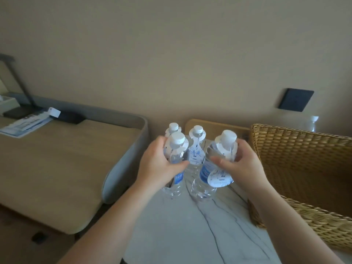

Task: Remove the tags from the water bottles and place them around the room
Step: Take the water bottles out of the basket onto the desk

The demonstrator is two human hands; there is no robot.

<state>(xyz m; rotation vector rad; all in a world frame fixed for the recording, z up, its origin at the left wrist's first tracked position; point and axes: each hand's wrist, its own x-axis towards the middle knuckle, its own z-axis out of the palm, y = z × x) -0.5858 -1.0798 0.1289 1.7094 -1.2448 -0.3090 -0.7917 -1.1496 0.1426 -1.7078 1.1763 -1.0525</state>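
Several clear water bottles with white caps stand on a white marble table point(190, 225). My left hand point(158, 164) is wrapped around the front left bottle point(176, 147), which has a white paper tag on its neck. My right hand point(242, 164) grips the front right bottle point(207, 176), tilted a little toward me; its white tag point(220, 178) hangs from the neck down over the blue label. Behind them stand a tagged bottle point(196, 149) with blue writing and another bottle point(173, 128), mostly hidden.
A woven wicker chair point(304, 168) sits close on the right. A beige desk point(57, 159) with a grey padded rim lies to the left, holding a lamp base, papers and a dark box. One more bottle point(313, 122) stands behind the chair near a dark wall plate point(296, 100).
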